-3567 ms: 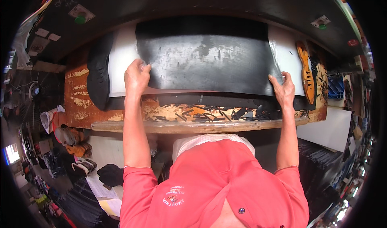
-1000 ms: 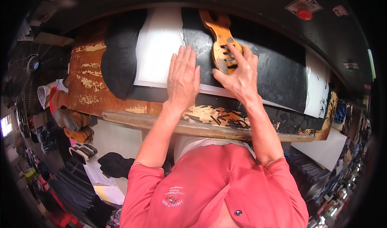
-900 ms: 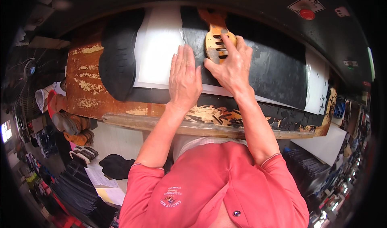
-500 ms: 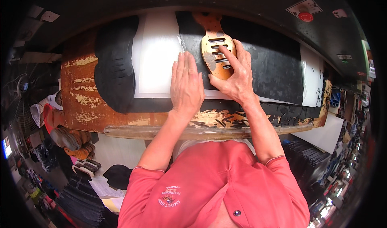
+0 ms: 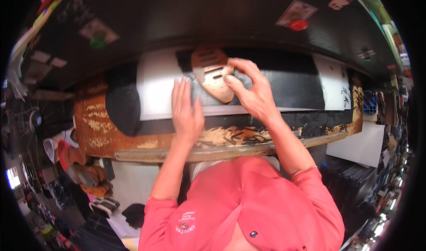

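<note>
A golden sole-shaped cutting die (image 5: pixel 215 82) with several slots lies slanted on a black sheet (image 5: pixel 284 86), its far end in shadow under the dark machine. My right hand (image 5: pixel 255 91) is at its right edge, thumb and forefinger curved and apart. Whether the fingertips touch the die is blurred. Left of the die, my left hand (image 5: pixel 187 115) stretches its fingers over the border of a white sheet (image 5: pixel 155 86) and the black material, holding nothing.
The dark machine face (image 5: pixel 199 20) overhangs the far side, with a red button (image 5: pixel 298 25) and a green button (image 5: pixel 98 41). Thin black offcuts (image 5: pixel 230 138) litter the near board edge, by a wooden rail (image 5: pixel 213 153). A rounded black piece (image 5: pixel 122 102) lies left.
The view has tilted, showing more of the machine face. My right hand has shifted from lying over the die to its right edge. My left hand's thumb has spread away from its fingers.
</note>
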